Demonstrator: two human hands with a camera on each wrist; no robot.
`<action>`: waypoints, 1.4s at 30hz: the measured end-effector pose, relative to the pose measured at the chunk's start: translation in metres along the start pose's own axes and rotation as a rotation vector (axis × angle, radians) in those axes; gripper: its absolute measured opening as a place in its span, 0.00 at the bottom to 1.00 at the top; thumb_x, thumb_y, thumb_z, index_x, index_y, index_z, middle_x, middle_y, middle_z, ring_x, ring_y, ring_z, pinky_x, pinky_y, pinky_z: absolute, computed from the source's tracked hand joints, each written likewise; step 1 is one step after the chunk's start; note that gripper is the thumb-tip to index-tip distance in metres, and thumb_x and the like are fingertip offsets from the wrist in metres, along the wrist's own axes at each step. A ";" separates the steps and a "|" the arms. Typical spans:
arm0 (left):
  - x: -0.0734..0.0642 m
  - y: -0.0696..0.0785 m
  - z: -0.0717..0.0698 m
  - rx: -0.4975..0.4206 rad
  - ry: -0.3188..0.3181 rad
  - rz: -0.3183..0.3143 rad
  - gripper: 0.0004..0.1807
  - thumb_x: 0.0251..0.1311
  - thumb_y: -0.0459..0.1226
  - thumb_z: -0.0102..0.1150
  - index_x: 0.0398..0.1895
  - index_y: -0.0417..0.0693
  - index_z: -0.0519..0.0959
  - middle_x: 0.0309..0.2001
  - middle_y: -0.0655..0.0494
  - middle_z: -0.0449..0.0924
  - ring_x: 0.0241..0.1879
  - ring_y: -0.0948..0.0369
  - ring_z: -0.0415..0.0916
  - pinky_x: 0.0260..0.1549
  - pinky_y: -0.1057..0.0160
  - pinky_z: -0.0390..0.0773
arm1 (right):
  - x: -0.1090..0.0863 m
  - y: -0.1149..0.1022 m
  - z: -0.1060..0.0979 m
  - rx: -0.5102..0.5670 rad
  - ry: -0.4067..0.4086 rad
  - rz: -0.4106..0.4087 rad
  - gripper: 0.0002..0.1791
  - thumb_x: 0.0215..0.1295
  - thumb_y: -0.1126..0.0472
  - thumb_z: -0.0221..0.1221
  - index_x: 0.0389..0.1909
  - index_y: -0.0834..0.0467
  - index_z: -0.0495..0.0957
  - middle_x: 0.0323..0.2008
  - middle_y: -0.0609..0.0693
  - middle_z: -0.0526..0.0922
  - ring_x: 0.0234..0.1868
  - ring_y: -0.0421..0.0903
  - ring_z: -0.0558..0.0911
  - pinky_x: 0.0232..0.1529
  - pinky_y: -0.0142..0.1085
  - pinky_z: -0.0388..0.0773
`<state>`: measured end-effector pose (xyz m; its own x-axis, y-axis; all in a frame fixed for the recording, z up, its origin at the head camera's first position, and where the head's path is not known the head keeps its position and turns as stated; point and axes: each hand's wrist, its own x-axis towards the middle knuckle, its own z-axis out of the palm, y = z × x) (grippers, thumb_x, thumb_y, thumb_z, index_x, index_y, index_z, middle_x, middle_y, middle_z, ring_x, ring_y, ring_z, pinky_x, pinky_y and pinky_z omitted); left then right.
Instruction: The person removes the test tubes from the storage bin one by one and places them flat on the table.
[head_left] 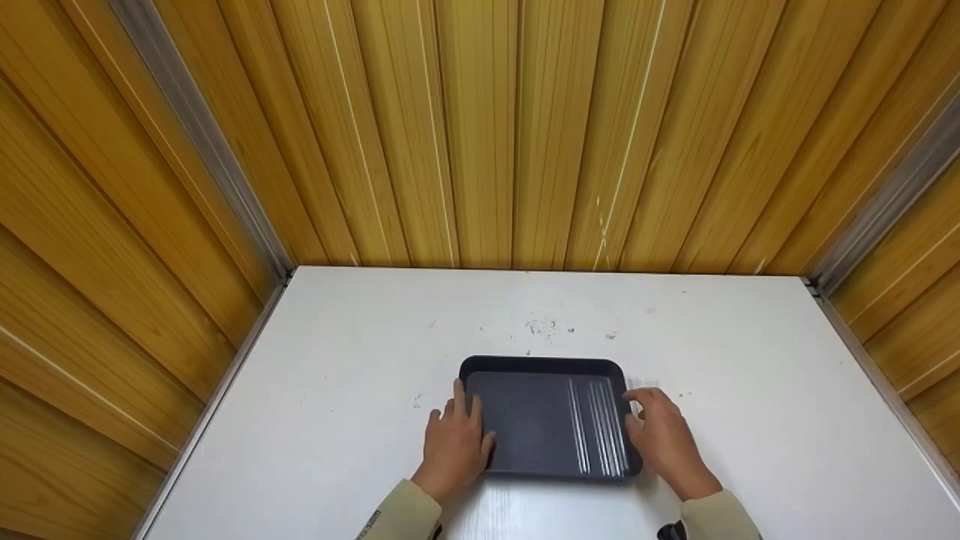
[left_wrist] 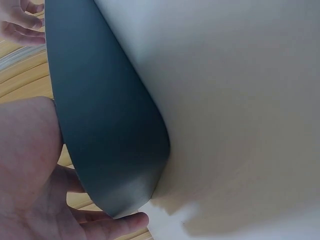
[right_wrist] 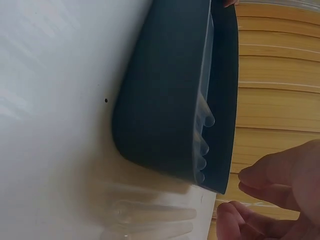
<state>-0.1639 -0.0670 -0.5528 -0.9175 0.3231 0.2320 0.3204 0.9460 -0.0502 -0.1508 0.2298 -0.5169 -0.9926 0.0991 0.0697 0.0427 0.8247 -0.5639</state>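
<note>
A dark blue-grey rectangular tray point(head_left: 517, 420) sits on the white table. Several clear test tubes point(head_left: 604, 427) lie side by side along its right half. My left hand point(head_left: 457, 442) rests at the tray's left side, fingers extended along the rim and thumb over the edge. One left fingertip point(left_wrist: 135, 223) reaches round the tray's corner in the left wrist view. My right hand point(head_left: 664, 435) hovers beside the right rim, fingers loosely bent and a gap between thumb and fingertips. More clear tubes point(right_wrist: 155, 214) lie on the table close to the tray's right side.
The white table point(head_left: 360, 360) carries small dark scuffs point(head_left: 541, 327) behind the tray. Yellow wood-pattern panels point(head_left: 480, 135) stand at the back and both sides, with grey metal posts point(head_left: 217, 135) at the corners.
</note>
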 end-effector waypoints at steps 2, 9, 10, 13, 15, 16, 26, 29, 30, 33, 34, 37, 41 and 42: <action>0.000 0.000 0.000 0.002 -0.003 -0.003 0.33 0.61 0.55 0.58 0.61 0.40 0.73 0.66 0.34 0.66 0.52 0.53 0.79 0.47 0.51 0.78 | 0.000 -0.002 0.001 0.003 0.006 -0.010 0.17 0.59 0.70 0.59 0.50 0.66 0.78 0.52 0.63 0.77 0.42 0.52 0.81 0.39 0.45 0.78; 0.000 -0.001 -0.001 -0.003 0.004 -0.007 0.31 0.62 0.54 0.57 0.61 0.40 0.74 0.65 0.35 0.67 0.51 0.53 0.79 0.46 0.51 0.78 | 0.000 -0.007 0.004 0.024 -0.007 -0.018 0.17 0.60 0.70 0.59 0.51 0.67 0.78 0.53 0.63 0.77 0.43 0.52 0.79 0.42 0.46 0.77; 0.000 -0.001 -0.001 -0.003 0.000 -0.008 0.31 0.63 0.54 0.57 0.61 0.40 0.74 0.65 0.35 0.67 0.52 0.53 0.79 0.46 0.51 0.78 | 0.000 -0.008 0.004 0.028 -0.012 -0.015 0.17 0.60 0.70 0.59 0.51 0.67 0.77 0.53 0.63 0.77 0.44 0.52 0.80 0.44 0.46 0.78; 0.000 -0.001 -0.001 -0.011 -0.010 -0.008 0.32 0.63 0.54 0.56 0.61 0.40 0.74 0.66 0.35 0.66 0.52 0.53 0.78 0.46 0.50 0.78 | 0.000 -0.010 0.005 0.046 -0.026 -0.009 0.17 0.61 0.70 0.59 0.52 0.67 0.77 0.54 0.63 0.76 0.47 0.53 0.80 0.47 0.47 0.78; 0.000 -0.001 -0.001 -0.016 -0.014 -0.009 0.32 0.63 0.54 0.56 0.61 0.40 0.74 0.66 0.35 0.66 0.52 0.53 0.78 0.47 0.50 0.77 | 0.000 -0.011 0.005 0.055 -0.030 -0.009 0.17 0.61 0.70 0.59 0.52 0.67 0.77 0.54 0.62 0.77 0.49 0.53 0.79 0.49 0.48 0.77; 0.000 -0.001 -0.002 -0.019 -0.016 -0.009 0.32 0.63 0.54 0.56 0.61 0.40 0.74 0.66 0.35 0.66 0.53 0.52 0.78 0.47 0.50 0.77 | 0.000 -0.011 0.006 0.058 -0.029 -0.010 0.17 0.61 0.70 0.59 0.52 0.67 0.77 0.53 0.62 0.77 0.49 0.53 0.79 0.49 0.48 0.77; 0.000 -0.001 -0.001 -0.021 -0.030 -0.010 0.32 0.63 0.54 0.56 0.62 0.40 0.73 0.66 0.35 0.65 0.53 0.52 0.78 0.47 0.50 0.77 | 0.000 -0.015 0.010 0.056 -0.018 -0.028 0.18 0.60 0.71 0.60 0.52 0.67 0.77 0.52 0.60 0.77 0.47 0.51 0.80 0.49 0.47 0.78; 0.000 -0.001 -0.001 -0.019 -0.020 -0.008 0.32 0.62 0.54 0.56 0.61 0.40 0.74 0.66 0.35 0.66 0.53 0.52 0.78 0.47 0.50 0.77 | 0.000 -0.015 0.011 0.051 -0.027 -0.028 0.18 0.60 0.71 0.60 0.52 0.66 0.77 0.52 0.60 0.77 0.49 0.52 0.79 0.50 0.48 0.77; 0.000 -0.001 -0.001 -0.018 -0.016 -0.007 0.32 0.62 0.54 0.57 0.61 0.40 0.74 0.66 0.35 0.66 0.53 0.52 0.79 0.47 0.50 0.77 | 0.001 -0.015 0.011 0.050 -0.029 -0.029 0.18 0.60 0.70 0.60 0.52 0.66 0.77 0.52 0.60 0.77 0.49 0.52 0.79 0.50 0.48 0.77; 0.000 -0.001 -0.001 -0.017 -0.004 -0.008 0.32 0.62 0.54 0.58 0.61 0.40 0.74 0.66 0.34 0.66 0.52 0.52 0.79 0.47 0.50 0.78 | 0.001 -0.015 0.013 0.046 -0.028 -0.037 0.18 0.60 0.70 0.61 0.52 0.65 0.78 0.52 0.60 0.77 0.50 0.52 0.79 0.50 0.49 0.76; 0.000 -0.001 -0.001 -0.017 -0.003 -0.009 0.32 0.62 0.54 0.58 0.61 0.40 0.74 0.66 0.34 0.66 0.52 0.52 0.79 0.47 0.50 0.78 | 0.001 -0.015 0.013 0.047 -0.026 -0.039 0.18 0.60 0.70 0.61 0.52 0.65 0.78 0.52 0.60 0.78 0.49 0.52 0.79 0.50 0.49 0.76; 0.000 -0.001 0.000 -0.018 0.000 -0.010 0.32 0.61 0.54 0.58 0.61 0.40 0.74 0.66 0.34 0.66 0.52 0.52 0.79 0.47 0.50 0.78 | 0.001 -0.015 0.015 0.048 -0.023 -0.048 0.17 0.60 0.69 0.61 0.51 0.65 0.78 0.51 0.60 0.78 0.50 0.52 0.79 0.50 0.49 0.76; 0.000 0.000 0.000 -0.021 -0.002 -0.012 0.33 0.61 0.54 0.58 0.61 0.39 0.74 0.66 0.34 0.66 0.52 0.52 0.79 0.47 0.50 0.78 | 0.000 -0.015 0.017 0.049 -0.024 -0.056 0.17 0.60 0.69 0.61 0.51 0.65 0.78 0.52 0.59 0.78 0.53 0.55 0.79 0.53 0.50 0.76; 0.000 0.000 0.000 -0.021 -0.001 -0.013 0.33 0.61 0.54 0.58 0.61 0.39 0.74 0.66 0.34 0.66 0.52 0.52 0.79 0.47 0.50 0.78 | 0.000 -0.015 0.018 0.049 -0.024 -0.058 0.17 0.60 0.70 0.61 0.51 0.64 0.78 0.51 0.59 0.78 0.52 0.54 0.79 0.52 0.50 0.76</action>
<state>-0.1638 -0.0673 -0.5530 -0.9219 0.3106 0.2314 0.3132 0.9493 -0.0265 -0.1532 0.2071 -0.5227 -0.9958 0.0383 0.0837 -0.0196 0.8005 -0.5990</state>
